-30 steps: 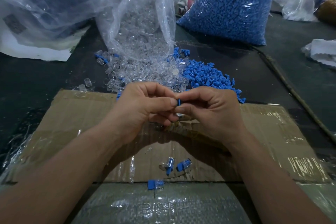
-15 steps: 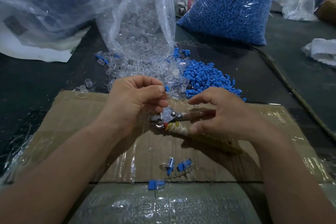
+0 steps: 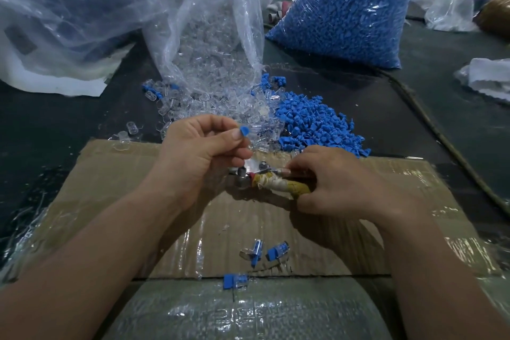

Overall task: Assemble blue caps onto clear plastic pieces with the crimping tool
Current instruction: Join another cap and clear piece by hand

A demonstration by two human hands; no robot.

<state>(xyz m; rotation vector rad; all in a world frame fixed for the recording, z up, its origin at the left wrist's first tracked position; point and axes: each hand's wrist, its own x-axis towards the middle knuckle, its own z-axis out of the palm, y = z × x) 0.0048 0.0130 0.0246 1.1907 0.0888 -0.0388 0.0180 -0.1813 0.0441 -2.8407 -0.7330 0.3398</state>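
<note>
One small blue cap is pinched by the left hand between thumb and forefinger, just above the crimping tool, whose handle is wrapped in stained cloth. The right hand curls around that handle. Three assembled blue-and-clear pieces lie on taped cardboard over the dark desk, near loose piles of clear pieces and blue caps.
</note>
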